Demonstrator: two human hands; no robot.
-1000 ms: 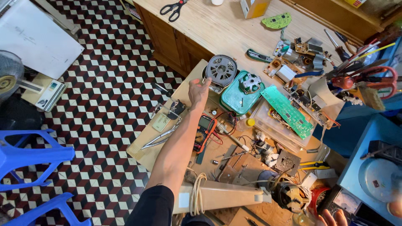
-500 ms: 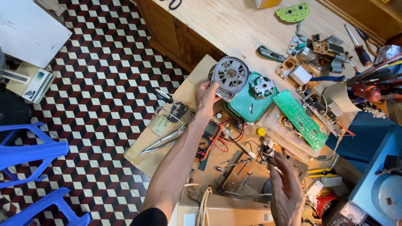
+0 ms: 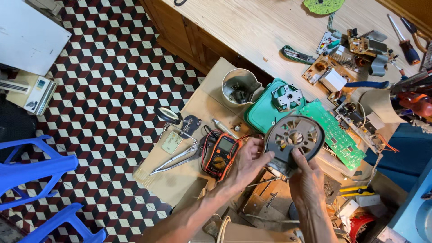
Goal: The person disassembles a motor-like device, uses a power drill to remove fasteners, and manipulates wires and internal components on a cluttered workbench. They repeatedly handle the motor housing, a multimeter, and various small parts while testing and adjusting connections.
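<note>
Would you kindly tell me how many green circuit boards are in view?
2: a long green circuit board beside the teal housing, and a rounded one at the top edge. Clutter may hide others.

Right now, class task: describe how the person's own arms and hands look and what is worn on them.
Both forearms are bare, with no sleeves in view. The left hand and right hand wear no gloves; no rings, watch or bands can be seen on them.
</note>
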